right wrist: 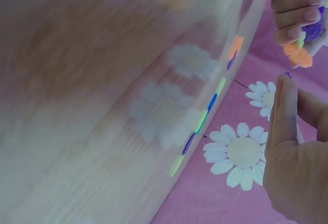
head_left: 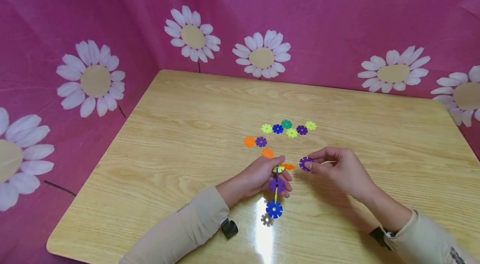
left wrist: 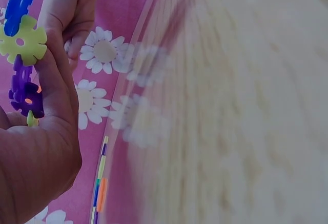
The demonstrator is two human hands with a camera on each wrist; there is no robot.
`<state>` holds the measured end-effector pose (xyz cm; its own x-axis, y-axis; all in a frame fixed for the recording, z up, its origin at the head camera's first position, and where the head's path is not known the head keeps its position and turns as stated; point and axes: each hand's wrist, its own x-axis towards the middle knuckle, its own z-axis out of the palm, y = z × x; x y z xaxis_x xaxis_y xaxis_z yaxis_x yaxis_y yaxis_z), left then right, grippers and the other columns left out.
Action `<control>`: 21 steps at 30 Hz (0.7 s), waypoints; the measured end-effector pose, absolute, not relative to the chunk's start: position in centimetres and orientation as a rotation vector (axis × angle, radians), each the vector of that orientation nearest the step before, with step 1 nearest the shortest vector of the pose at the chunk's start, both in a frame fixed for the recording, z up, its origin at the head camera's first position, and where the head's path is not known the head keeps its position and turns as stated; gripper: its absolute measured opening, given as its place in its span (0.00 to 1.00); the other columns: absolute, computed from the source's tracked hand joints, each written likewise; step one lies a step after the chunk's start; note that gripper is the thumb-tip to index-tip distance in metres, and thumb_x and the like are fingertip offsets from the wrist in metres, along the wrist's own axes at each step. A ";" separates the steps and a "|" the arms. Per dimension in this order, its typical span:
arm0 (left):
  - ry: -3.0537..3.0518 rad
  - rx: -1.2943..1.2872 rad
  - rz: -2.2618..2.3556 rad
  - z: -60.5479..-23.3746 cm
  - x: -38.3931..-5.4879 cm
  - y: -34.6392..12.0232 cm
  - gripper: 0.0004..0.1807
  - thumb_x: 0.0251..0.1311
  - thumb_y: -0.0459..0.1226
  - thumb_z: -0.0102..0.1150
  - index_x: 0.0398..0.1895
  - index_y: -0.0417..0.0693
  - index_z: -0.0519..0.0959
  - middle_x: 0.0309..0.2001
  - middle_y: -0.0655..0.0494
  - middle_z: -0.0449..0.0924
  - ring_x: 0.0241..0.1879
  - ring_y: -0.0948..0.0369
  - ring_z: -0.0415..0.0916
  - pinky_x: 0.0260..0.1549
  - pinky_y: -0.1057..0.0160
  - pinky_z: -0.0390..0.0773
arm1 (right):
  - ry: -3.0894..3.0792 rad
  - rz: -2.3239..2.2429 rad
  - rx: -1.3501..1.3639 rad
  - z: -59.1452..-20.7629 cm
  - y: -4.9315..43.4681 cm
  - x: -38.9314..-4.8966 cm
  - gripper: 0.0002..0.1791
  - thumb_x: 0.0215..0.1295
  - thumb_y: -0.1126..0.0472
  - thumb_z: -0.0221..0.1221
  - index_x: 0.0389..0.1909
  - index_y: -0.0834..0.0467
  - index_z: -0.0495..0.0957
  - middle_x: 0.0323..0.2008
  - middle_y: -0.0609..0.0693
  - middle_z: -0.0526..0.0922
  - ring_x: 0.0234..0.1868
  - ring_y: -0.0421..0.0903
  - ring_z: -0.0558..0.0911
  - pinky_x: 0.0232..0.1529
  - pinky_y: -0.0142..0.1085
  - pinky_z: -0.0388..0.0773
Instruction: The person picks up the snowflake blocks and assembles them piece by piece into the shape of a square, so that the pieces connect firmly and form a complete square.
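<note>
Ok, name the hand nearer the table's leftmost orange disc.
Left. The left hand is close by, right of the orange disc and nearer the person; the right hand is farther right.

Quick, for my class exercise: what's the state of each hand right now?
Left hand: closed, holding the chain of linked flower-shaped discs.
Right hand: closed, pinching a single purple disc.

A pink cloth hangs behind the wooden table and along its left side. White daisies dot the cloth. A glare lies on the table's near part.
</note>
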<state>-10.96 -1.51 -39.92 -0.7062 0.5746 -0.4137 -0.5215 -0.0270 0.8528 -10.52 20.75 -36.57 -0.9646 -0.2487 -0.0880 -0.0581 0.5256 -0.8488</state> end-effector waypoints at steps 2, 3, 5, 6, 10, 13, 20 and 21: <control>1.494 0.056 1.826 -40.0 -10.9 -1.6 0.30 0.68 0.51 0.40 0.32 0.29 0.77 0.25 0.42 0.81 0.20 0.54 0.80 0.32 0.53 0.82 | 2.533 -1.446 -0.239 -36.5 20.7 -10.1 0.16 0.53 0.52 0.66 0.39 0.58 0.81 0.34 0.50 0.85 0.34 0.47 0.84 0.33 0.35 0.81; 1.495 0.056 1.827 -40.0 -10.9 -1.6 0.30 0.68 0.51 0.40 0.33 0.28 0.77 0.25 0.41 0.81 0.20 0.54 0.80 0.32 0.53 0.82 | 2.511 -1.465 -0.230 -36.5 20.6 -10.0 0.17 0.53 0.51 0.66 0.39 0.58 0.81 0.34 0.50 0.85 0.34 0.47 0.84 0.34 0.35 0.82; 1.499 0.059 1.827 -40.0 -10.9 -1.6 0.31 0.68 0.51 0.40 0.35 0.27 0.76 0.25 0.42 0.81 0.20 0.54 0.80 0.32 0.53 0.82 | 2.468 -1.496 -0.210 -36.5 20.5 -9.7 0.18 0.53 0.51 0.66 0.40 0.59 0.81 0.35 0.51 0.85 0.36 0.48 0.84 0.35 0.36 0.81; 1.496 0.063 1.828 -40.0 -10.9 -1.7 0.32 0.68 0.51 0.40 0.35 0.26 0.76 0.25 0.42 0.81 0.20 0.54 0.80 0.32 0.53 0.82 | 2.446 -1.512 -0.201 -36.5 20.4 -9.5 0.18 0.52 0.51 0.66 0.40 0.59 0.81 0.35 0.51 0.85 0.36 0.48 0.84 0.35 0.36 0.81; 1.485 0.084 1.827 -40.0 -10.9 -1.7 0.33 0.68 0.51 0.40 0.38 0.23 0.75 0.25 0.42 0.81 0.21 0.54 0.80 0.32 0.53 0.82 | 2.388 -1.550 -0.189 -36.5 20.1 -9.2 0.19 0.52 0.52 0.67 0.41 0.60 0.81 0.36 0.52 0.85 0.37 0.50 0.84 0.35 0.37 0.81; 1.492 0.108 1.817 -40.0 -10.9 -1.7 0.33 0.68 0.52 0.40 0.39 0.24 0.75 0.26 0.41 0.81 0.22 0.53 0.81 0.33 0.54 0.82 | 2.361 -1.572 -0.189 -36.5 20.0 -9.1 0.18 0.52 0.53 0.67 0.41 0.61 0.80 0.36 0.53 0.85 0.37 0.52 0.84 0.36 0.38 0.81; 1.493 0.143 1.805 -40.0 -10.9 -1.6 0.33 0.68 0.52 0.39 0.40 0.24 0.75 0.26 0.41 0.81 0.22 0.54 0.81 0.33 0.55 0.82 | 2.329 -1.604 -0.179 -36.3 20.1 -9.1 0.18 0.54 0.55 0.66 0.42 0.62 0.79 0.37 0.55 0.84 0.38 0.54 0.84 0.37 0.41 0.81; 1.489 0.147 1.806 -40.0 -10.9 -1.6 0.33 0.68 0.52 0.39 0.40 0.24 0.75 0.26 0.42 0.81 0.22 0.54 0.81 0.33 0.55 0.82 | 2.326 -1.607 -0.178 -36.3 20.1 -9.1 0.18 0.54 0.55 0.66 0.42 0.62 0.79 0.37 0.55 0.84 0.38 0.53 0.84 0.37 0.41 0.81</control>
